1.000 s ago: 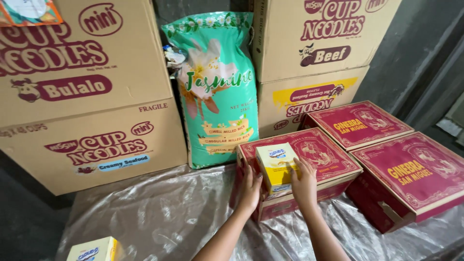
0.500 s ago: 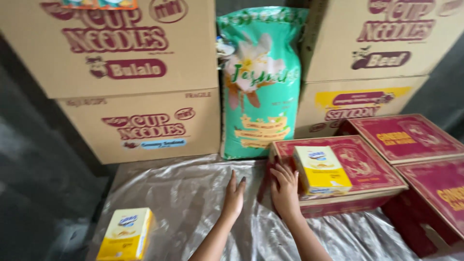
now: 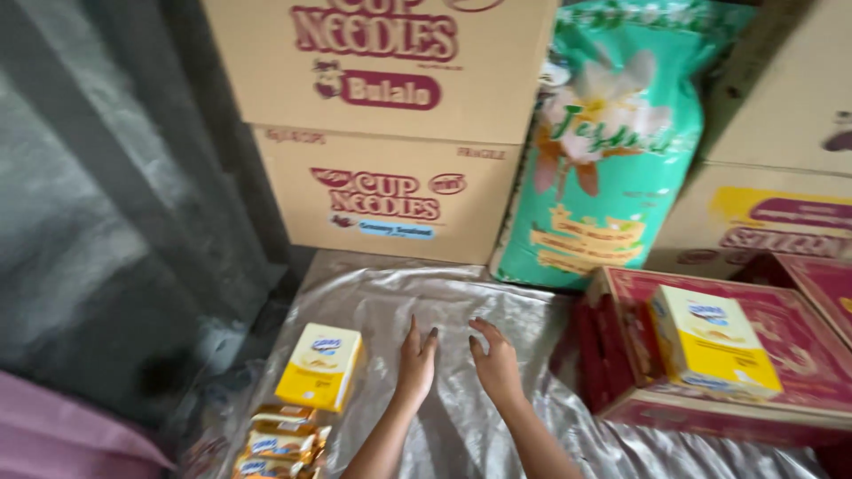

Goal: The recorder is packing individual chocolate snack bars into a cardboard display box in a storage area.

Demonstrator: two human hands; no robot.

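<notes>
Both hands lie flat and empty on a crinkled, glossy clear plastic sheet [image 3: 373, 310] spread over the surface; the left hand [image 3: 415, 362] has its fingers together and pointing toward twelve o'clock, the right hand [image 3: 495, 362] is loosely spread with the fingers curling slightly toward eleven o'clock, and neither holds anything; the two are just beside each other but apart. At nine o'clock from the left hand lies a small yellow carton [image 3: 320, 366] — smooth card, rectangular, its long axis running roughly from six to twelve o'clock, tilted a little to the right; touching its lower edge is a stack of shiny foil packets [image 3: 277, 443], the count unclear. At three o'clock from the right hand a second yellow carton [image 3: 713, 342] rests on top of a red cardboard case [image 3: 803, 355], its long axis leaning from eleven to five o'clock; two yellow cartons in all. Behind, at twelve o'clock, two brown corrugated boxes [image 3: 390, 191] are stacked one on the other, and a tall teal woven sack [image 3: 612, 151] with a flower print stands upright beside them.
</notes>
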